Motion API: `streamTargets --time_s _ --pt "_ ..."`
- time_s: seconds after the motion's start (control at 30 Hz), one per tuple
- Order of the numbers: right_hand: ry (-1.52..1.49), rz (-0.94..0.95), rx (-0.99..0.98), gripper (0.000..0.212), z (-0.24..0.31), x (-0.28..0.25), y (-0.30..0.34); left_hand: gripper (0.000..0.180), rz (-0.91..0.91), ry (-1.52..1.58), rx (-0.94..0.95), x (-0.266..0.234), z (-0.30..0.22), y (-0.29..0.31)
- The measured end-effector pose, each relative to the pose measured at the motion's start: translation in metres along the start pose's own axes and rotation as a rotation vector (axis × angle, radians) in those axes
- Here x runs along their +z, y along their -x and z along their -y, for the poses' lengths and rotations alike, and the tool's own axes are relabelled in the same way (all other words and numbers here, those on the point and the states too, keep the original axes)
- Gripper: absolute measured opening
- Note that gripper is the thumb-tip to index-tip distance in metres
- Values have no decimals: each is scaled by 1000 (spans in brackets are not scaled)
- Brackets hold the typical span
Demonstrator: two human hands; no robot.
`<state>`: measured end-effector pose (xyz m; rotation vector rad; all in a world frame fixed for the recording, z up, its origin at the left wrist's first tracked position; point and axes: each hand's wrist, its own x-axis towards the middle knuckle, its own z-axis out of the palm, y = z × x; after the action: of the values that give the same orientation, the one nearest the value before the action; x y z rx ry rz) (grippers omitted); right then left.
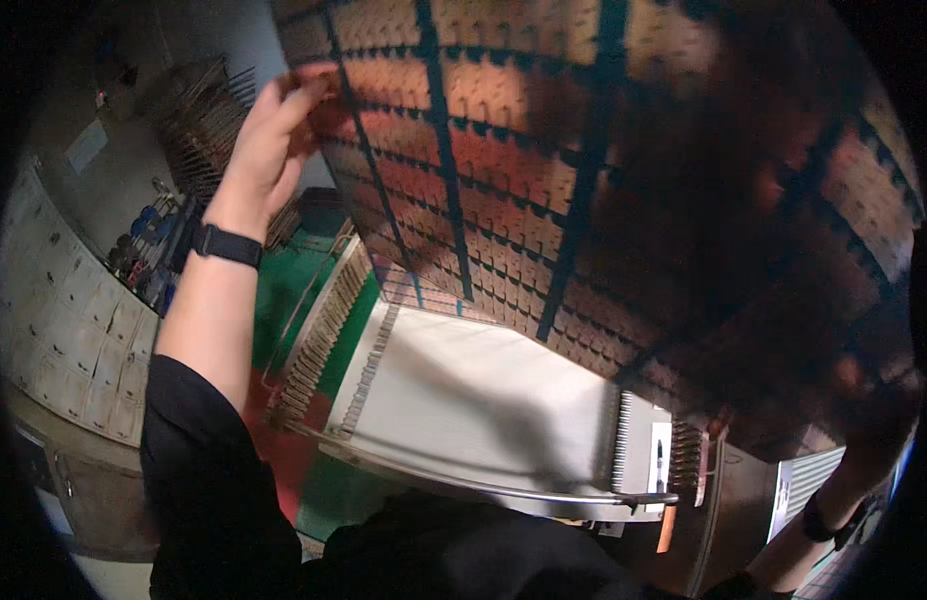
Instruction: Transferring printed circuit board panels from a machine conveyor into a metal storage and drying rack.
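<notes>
The left hand [273, 135] grips the left edge of a large copper-coloured panel [573, 200], fingers curled at the rim. Holding it there probably spares the face, with its rows of small pieces between dark bands. The right hand [873, 440] is in deep shadow near the panel's right side; whether it is closed on the panel or only steadies it, I cannot tell. With the hands so far apart, the spread likely helps balance so broad a sheet.

The panel is held tilted over the far part of a rack [453, 481], hiding much of that end. Whether its lower edge touches the rack cannot be made out.

The rack has a white base [463, 410], and a metal rail runs along its front edge. Along its left edge stands a slotted strip [328, 340], and near its right edge a row of dark coils [619, 440]; both are probably there to keep sheets upright and apart. At the far left corner, part of a second panel [423, 290] shows, seemingly upright in the rack. Well beyond the left edge is a pale cabinet [73, 330] with closed fronts, its contents hidden.
</notes>
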<state>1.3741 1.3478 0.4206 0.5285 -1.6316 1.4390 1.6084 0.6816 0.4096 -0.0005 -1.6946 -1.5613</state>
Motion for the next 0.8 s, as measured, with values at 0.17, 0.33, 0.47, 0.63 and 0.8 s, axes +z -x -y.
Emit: streamTargets --time_s 0.17,0.33,0.47,0.63,0.8 --pt "646 433 -502 46 -81 60 -28 22 -89 131 64 -43 65 8" --pt "-1 558 27 41 -46 152 -3 22 -155 154 131 -46 96 5" --pt "232 569 -202 29 -26 192 8 24 -232 146 108 -54 116 -1" --pt "-77 681 166 27 -23 244 17 32 -343 -85 -72 -41 131 16" --pt "-517 436 316 42 -53 264 18 39 -433 -7 -57 -56 145 10"
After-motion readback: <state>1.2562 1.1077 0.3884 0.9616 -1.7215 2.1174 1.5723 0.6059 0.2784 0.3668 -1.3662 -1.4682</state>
